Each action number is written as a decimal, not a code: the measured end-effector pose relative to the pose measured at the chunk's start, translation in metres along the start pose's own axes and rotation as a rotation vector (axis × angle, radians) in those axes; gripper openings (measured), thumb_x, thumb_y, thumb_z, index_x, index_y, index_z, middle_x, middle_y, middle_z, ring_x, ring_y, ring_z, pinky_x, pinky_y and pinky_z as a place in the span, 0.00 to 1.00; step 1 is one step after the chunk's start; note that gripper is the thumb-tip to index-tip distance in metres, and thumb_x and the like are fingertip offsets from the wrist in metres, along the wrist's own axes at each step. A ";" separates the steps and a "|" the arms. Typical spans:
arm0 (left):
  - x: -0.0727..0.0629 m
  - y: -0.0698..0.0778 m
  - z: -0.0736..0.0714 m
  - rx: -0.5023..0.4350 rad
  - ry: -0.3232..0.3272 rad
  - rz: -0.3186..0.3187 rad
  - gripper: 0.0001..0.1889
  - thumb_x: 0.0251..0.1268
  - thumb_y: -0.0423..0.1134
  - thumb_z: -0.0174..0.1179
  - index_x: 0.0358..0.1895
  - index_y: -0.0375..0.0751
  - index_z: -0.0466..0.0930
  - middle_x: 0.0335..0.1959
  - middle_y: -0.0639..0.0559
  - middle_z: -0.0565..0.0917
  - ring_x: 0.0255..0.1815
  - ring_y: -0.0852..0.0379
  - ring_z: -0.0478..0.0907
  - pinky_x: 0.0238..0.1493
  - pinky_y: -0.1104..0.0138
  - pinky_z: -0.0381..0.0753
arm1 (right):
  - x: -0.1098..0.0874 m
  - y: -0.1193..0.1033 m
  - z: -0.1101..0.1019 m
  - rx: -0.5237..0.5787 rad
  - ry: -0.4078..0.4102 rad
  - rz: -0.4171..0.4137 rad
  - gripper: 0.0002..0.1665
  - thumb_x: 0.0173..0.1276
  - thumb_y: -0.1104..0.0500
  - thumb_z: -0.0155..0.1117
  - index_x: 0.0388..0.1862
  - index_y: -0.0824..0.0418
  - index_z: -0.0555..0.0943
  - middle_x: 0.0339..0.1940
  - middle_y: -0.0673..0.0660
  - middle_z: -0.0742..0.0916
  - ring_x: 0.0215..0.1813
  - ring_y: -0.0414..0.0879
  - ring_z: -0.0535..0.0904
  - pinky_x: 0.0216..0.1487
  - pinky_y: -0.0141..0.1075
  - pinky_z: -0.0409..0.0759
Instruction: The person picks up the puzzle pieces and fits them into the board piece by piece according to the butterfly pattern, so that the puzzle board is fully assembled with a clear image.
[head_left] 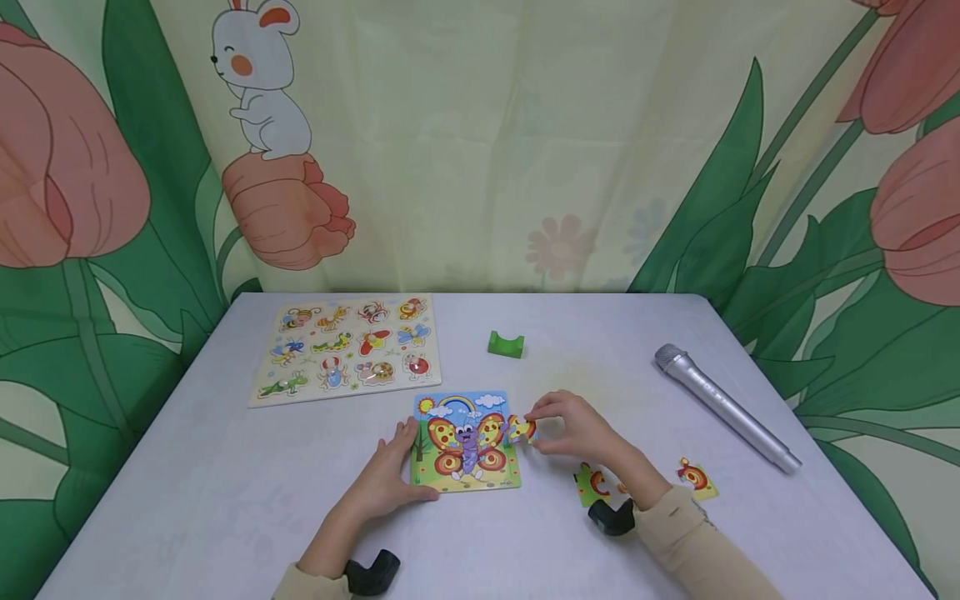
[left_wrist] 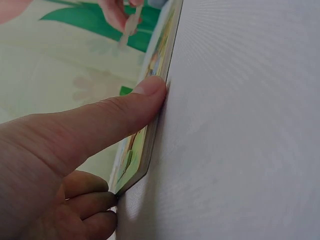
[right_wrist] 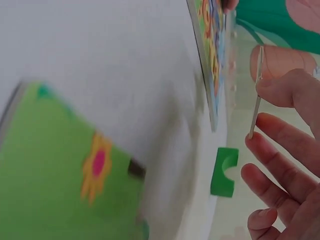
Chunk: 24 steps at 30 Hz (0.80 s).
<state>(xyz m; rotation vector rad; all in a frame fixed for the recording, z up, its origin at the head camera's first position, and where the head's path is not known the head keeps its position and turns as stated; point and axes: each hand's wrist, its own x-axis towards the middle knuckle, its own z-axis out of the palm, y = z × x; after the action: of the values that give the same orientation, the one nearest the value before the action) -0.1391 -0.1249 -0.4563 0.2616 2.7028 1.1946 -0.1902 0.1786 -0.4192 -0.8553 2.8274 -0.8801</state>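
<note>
A square butterfly puzzle board (head_left: 467, 442) lies flat at the middle of the table. My left hand (head_left: 385, 472) holds it by the left side, thumb along the front edge and fingers at the left edge. The left wrist view shows that thumb (left_wrist: 150, 86) against the board's side. Just off the board's right edge, my right hand (head_left: 573, 427) pinches a small puzzle piece (head_left: 521, 429) between thumb and fingers. In the right wrist view the thin piece (right_wrist: 256, 102) is seen edge-on, raised above the table.
Loose puzzle pieces lie near the right forearm: a green one (head_left: 591, 483) partly hidden by it, and another (head_left: 698, 477) farther right. A silver microphone (head_left: 727, 408) lies at the right. Behind are an insect puzzle board (head_left: 348, 350) and a green notched block (head_left: 506, 344).
</note>
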 end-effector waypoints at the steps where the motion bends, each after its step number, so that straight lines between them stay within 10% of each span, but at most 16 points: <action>1: 0.000 0.000 0.000 -0.001 -0.001 0.001 0.56 0.36 0.46 0.75 0.69 0.30 0.50 0.70 0.37 0.53 0.71 0.42 0.44 0.69 0.49 0.40 | 0.002 -0.002 0.002 -0.004 -0.004 -0.003 0.18 0.48 0.59 0.72 0.41 0.58 0.85 0.40 0.47 0.81 0.47 0.46 0.73 0.50 0.45 0.75; 24: 0.000 0.000 -0.001 0.009 0.001 -0.005 0.56 0.36 0.46 0.75 0.69 0.31 0.50 0.70 0.38 0.53 0.71 0.43 0.43 0.69 0.49 0.40 | 0.031 -0.018 0.029 -0.103 -0.084 -0.021 0.19 0.48 0.57 0.72 0.42 0.59 0.85 0.41 0.50 0.81 0.47 0.46 0.73 0.51 0.41 0.74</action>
<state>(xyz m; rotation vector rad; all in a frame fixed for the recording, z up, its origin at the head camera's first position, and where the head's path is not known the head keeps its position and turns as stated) -0.1392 -0.1257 -0.4557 0.2552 2.7087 1.1817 -0.2017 0.1352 -0.4303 -0.9129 2.8167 -0.6880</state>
